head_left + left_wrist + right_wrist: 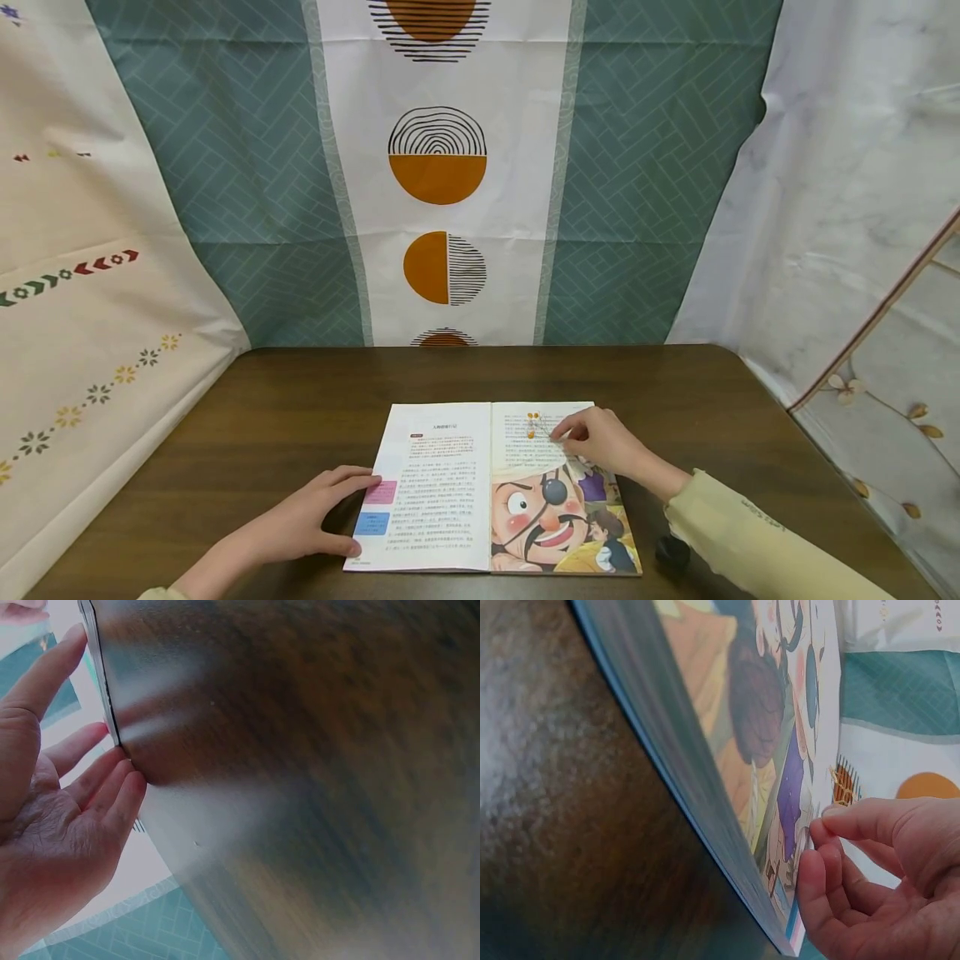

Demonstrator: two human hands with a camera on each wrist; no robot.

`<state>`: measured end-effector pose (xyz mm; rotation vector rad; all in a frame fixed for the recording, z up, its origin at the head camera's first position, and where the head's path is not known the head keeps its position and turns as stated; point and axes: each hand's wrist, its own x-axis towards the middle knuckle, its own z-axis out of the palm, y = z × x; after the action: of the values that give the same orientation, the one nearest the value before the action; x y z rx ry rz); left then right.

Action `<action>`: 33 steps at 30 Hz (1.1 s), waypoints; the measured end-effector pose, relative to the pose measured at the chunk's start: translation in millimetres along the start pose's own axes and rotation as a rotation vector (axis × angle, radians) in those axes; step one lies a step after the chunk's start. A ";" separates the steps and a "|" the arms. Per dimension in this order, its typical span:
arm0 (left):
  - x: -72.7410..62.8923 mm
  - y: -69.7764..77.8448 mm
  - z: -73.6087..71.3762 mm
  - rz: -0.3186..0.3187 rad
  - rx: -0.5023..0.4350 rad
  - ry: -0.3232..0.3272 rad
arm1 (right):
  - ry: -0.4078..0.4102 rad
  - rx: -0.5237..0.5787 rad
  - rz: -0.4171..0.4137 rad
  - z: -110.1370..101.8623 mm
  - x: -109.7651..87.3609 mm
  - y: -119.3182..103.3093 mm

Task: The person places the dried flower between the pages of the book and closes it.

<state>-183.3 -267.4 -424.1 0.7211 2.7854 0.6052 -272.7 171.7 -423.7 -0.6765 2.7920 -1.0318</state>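
An open book [442,500] lies on the table, with text on its left page and a cartoon pirate face [536,521] on the lower right page. My right hand [600,437] is over the upper part of the right page. Between thumb and forefinger it pinches the thin stem of a small sprig with orange-yellow heads [533,425]. Part of the sprig also shows beyond the fingertips in the right wrist view. My left hand [300,521] rests at the book's left edge, fingers spread and relaxed, thumb by the lower corner.
The dark brown wooden table [300,417] extends around the book. A small black object [672,552] sits under the right sleeve [750,533]. Patterned cloth [442,83] hangs behind the table, with pale cloths at both sides.
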 end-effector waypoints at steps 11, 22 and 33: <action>0.4 -0.5 -0.5 0.011 0.010 0.006 | 0.015 -0.009 0.031 2.4 0.4 -3.0; 0.7 -0.5 0.6 0.006 0.006 -0.001 | 0.018 -0.022 0.047 3.7 -0.2 -4.0; 1.1 0.2 0.1 0.000 0.005 -0.010 | 0.020 -0.045 0.057 5.4 -1.8 -4.2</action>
<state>-184.1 -266.7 -424.2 0.7235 2.7783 0.5937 -268.2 166.4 -425.2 -0.5914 2.8417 -0.9741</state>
